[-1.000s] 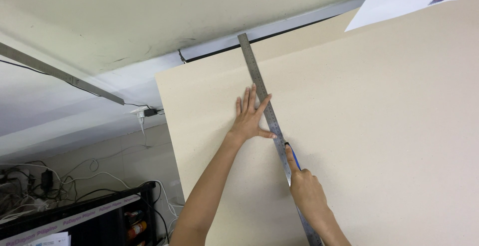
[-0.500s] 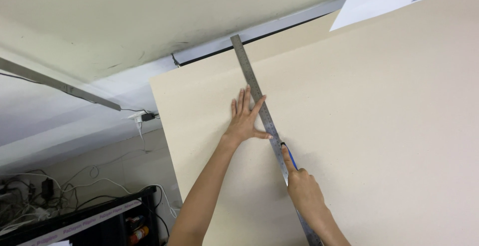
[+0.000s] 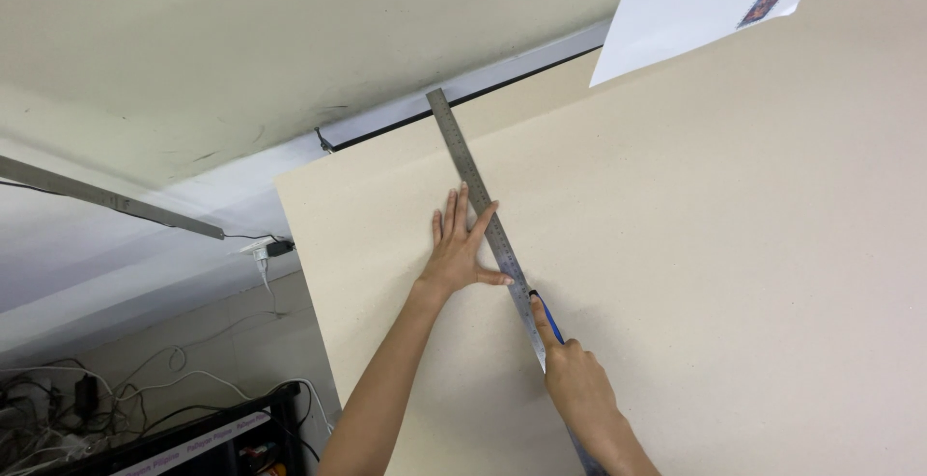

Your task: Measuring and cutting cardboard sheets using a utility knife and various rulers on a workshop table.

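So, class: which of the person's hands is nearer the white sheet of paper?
Left. The left hand presses the metal ruler, closer to the white paper; the right hand holds a blue pen lower down.

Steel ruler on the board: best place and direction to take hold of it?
Probably the far free end of the steel ruler, from above, pinching its long edges. It lies flat on the beige board, the left hand presses its middle and the right hand with a blue pen works the near part.

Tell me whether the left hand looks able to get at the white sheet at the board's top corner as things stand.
Probably not without shifting. The left hand lies flat on the metal ruler, pinning it to the beige board, and the white sheet sits far across the board. Nothing blocks the way, but reaching means letting go of the ruler.
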